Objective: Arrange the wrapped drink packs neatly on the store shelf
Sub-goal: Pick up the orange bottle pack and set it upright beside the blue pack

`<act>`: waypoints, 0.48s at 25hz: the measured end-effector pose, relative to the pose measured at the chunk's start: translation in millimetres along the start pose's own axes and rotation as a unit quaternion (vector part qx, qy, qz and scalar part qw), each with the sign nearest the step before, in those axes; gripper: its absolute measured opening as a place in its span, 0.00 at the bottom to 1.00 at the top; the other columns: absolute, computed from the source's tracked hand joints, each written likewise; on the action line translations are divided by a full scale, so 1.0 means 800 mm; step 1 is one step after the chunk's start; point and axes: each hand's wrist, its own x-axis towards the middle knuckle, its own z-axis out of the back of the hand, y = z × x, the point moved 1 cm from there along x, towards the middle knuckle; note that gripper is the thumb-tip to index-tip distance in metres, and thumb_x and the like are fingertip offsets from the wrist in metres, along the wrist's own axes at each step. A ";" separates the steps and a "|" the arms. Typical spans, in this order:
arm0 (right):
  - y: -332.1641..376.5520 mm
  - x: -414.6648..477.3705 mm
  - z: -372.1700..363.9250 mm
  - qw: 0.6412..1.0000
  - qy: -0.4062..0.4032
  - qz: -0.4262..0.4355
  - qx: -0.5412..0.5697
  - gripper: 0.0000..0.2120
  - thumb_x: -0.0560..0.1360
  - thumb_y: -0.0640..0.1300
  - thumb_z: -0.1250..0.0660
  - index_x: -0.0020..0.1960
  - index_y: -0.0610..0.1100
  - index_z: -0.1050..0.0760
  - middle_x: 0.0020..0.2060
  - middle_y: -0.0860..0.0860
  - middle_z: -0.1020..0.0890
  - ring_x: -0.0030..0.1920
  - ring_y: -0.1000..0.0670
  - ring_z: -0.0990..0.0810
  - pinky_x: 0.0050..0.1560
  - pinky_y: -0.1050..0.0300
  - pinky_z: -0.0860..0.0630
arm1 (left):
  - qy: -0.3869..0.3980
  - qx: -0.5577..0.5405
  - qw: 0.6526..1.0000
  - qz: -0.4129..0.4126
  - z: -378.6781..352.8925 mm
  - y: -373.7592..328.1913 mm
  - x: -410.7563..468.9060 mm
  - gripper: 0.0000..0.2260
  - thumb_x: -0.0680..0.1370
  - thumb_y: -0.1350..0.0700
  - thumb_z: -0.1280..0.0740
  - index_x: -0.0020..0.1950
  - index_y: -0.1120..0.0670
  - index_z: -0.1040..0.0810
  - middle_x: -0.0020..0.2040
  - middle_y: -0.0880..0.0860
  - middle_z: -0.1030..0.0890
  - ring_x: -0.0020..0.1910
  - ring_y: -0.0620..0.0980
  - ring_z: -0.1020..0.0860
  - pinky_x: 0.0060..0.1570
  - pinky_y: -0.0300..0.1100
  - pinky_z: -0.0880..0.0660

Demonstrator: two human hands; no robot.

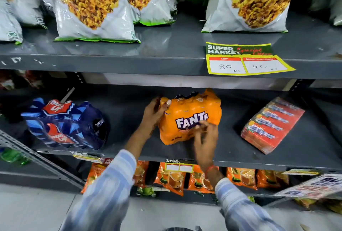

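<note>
So the orange Fanta pack (190, 117) sits dead centre of the frame on the middle shelf (129, 149), and both hands are on it. The left hand (154, 113) is wrapped round its upper left corner, thumb pressed on the front of the wrap, fingers curled behind. The right hand (205, 136) is down at the lower right of the pack, fingers loosely spread over the logo, but it's blurry so I can't tell if it's actually gripping or just touching. The lower right of the pack is hidden behind that hand. Left of centre there's a blue Thums Up pack (64, 125) lying tilted, well apart from the Fanta. Over on the right a red wrapped pack (272, 125) lies at an angle, label too smeared to read. Upper part of the frame is snack bags (92, 4) with tops cut off, plus a yellow price tag (246, 59) reading 80 and 40. Orange pouches (170, 177) line the bottom shelf, partly behind the striped sleeves (111, 184).
</note>
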 end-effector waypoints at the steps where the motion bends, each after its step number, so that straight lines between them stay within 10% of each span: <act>1: 0.000 0.021 0.010 0.998 -0.048 -0.022 -0.016 0.16 0.76 0.50 0.39 0.60 0.42 0.27 0.55 0.42 0.25 0.58 0.42 0.26 0.60 0.37 0.27 | -0.007 0.026 0.999 -0.021 -0.007 0.009 -0.015 0.22 0.68 0.43 0.28 0.61 0.43 0.27 0.58 0.48 0.20 0.59 0.52 0.22 0.54 0.43 0.21; 5: 0.005 0.104 0.033 0.985 -0.006 -0.163 0.049 0.33 0.75 0.62 0.41 0.73 0.45 0.37 0.73 0.43 0.32 0.72 0.43 0.33 0.73 0.43 0.36 | -0.027 0.165 0.984 -0.062 -0.006 0.018 -0.028 0.40 0.66 0.48 0.24 0.73 0.52 0.38 0.71 0.56 0.30 0.69 0.54 0.30 0.68 0.54 0.30; 12: 0.020 0.053 0.031 0.977 0.033 -0.192 0.084 0.25 0.69 0.72 0.44 0.58 0.58 0.28 0.59 0.47 0.20 0.57 0.45 0.19 0.61 0.40 0.23 | 0.062 0.133 0.989 0.004 0.048 0.011 -0.029 0.37 0.66 0.54 0.23 0.71 0.45 0.35 0.68 0.50 0.25 0.65 0.49 0.25 0.64 0.56 0.26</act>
